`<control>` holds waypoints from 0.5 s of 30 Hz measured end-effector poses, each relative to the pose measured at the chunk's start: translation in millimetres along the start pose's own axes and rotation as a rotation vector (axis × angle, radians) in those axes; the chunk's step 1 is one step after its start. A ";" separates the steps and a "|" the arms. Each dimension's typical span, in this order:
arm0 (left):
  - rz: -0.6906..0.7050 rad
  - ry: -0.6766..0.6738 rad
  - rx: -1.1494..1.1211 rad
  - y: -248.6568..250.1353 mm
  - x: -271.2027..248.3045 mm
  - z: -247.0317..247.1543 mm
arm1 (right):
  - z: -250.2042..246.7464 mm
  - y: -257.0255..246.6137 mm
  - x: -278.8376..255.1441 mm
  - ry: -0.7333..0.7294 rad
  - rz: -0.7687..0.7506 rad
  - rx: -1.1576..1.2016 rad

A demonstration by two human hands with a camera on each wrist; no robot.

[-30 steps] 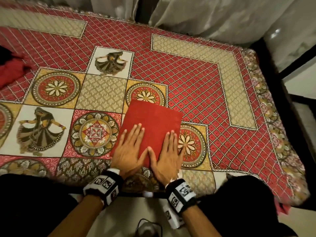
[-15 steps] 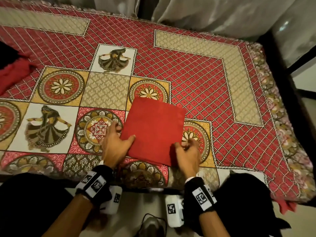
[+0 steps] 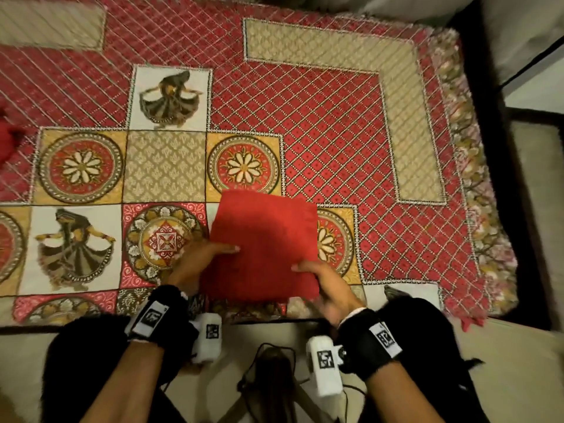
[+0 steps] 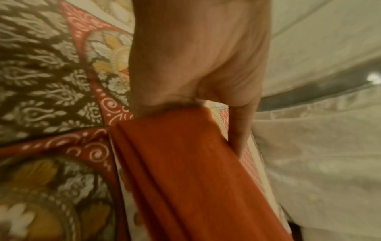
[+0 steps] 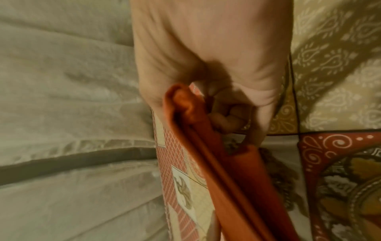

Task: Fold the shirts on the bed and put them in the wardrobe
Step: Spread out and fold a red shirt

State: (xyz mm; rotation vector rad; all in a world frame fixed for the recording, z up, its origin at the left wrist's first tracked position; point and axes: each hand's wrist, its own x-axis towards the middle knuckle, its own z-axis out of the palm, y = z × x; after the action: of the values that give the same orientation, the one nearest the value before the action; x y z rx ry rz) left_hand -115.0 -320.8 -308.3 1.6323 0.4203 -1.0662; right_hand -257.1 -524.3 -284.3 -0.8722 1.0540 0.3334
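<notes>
A red shirt (image 3: 265, 236), folded into a flat square, is lifted slightly off the patterned bedspread (image 3: 329, 132) near the bed's front edge. My left hand (image 3: 201, 261) grips its left side, thumb on top and fingers underneath. My right hand (image 3: 320, 279) grips the near right corner the same way. In the left wrist view the folded shirt (image 4: 185, 171) hangs from the left hand (image 4: 195, 91). In the right wrist view the layered edges of the shirt (image 5: 206, 146) are pinched in the right hand (image 5: 198, 101).
Another red garment (image 3: 7, 138) lies at the bed's far left edge. Pale curtains (image 3: 518, 22) hang behind the bed. The bed's fringed right edge (image 3: 476, 184) borders a dark gap and the floor. My dark-clothed knees (image 3: 427, 337) press against the front edge.
A second ago both hands lay flat on the shirt. They then slid to its sides, took hold of it and now lift it toward me.
</notes>
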 end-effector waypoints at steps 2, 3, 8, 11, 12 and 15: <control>-0.079 -0.054 -0.166 15.6 -42.2 10.3 | -6.6 -23.8 -35.1 0.002 0.041 0.097; -0.095 -0.068 -0.242 25.1 -66.5 18.5 | -11.0 -37.4 -58.4 0.009 0.043 0.133; -0.125 -0.093 -0.441 101.1 -213.3 100.2 | -51.6 -111.4 -197.8 0.093 -0.008 0.327; -0.059 -0.151 -0.411 172.9 -309.8 178.7 | -95.1 -166.6 -308.0 0.117 -0.116 0.465; -0.018 -0.199 -0.441 189.1 -333.2 201.3 | -109.5 -180.1 -335.9 0.117 -0.161 0.508; 0.073 -0.351 -0.511 238.9 -402.3 285.1 | -162.8 -219.2 -427.2 0.148 -0.298 0.642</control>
State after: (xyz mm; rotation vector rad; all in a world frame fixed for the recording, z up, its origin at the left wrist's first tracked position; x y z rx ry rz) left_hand -276.5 -563.9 155.4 0.9813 0.3579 -1.0587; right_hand -427.5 -720.3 151.2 -0.4623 1.0577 -0.3163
